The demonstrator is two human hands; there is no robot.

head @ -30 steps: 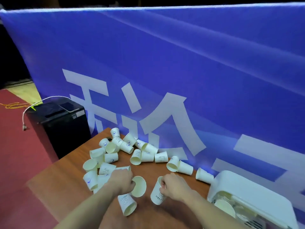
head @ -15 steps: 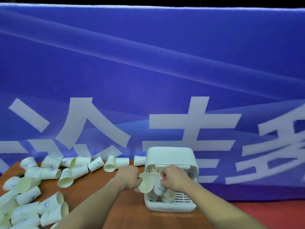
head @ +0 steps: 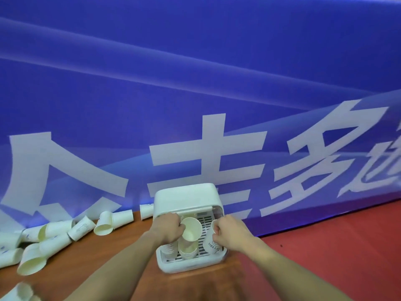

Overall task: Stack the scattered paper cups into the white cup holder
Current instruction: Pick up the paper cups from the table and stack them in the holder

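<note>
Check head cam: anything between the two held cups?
No object. Between the left cup and right cup, only the holder's slatted floor shows.

A blue banner (head: 195, 83) with large white characters fills most of the frame. A brown wooden tabletop (head: 121, 242) sits at lower left, and red floor (head: 338, 242) spreads across the lower right.

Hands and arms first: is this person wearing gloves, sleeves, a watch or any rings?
None that show. Both the left hand and the right hand are bare, without gloves, and both forearms are uncovered down to the bottom edge of the picture, so no sleeve shows. No watch, bracelet or ring is visible, though the image is slightly blurred.
</note>
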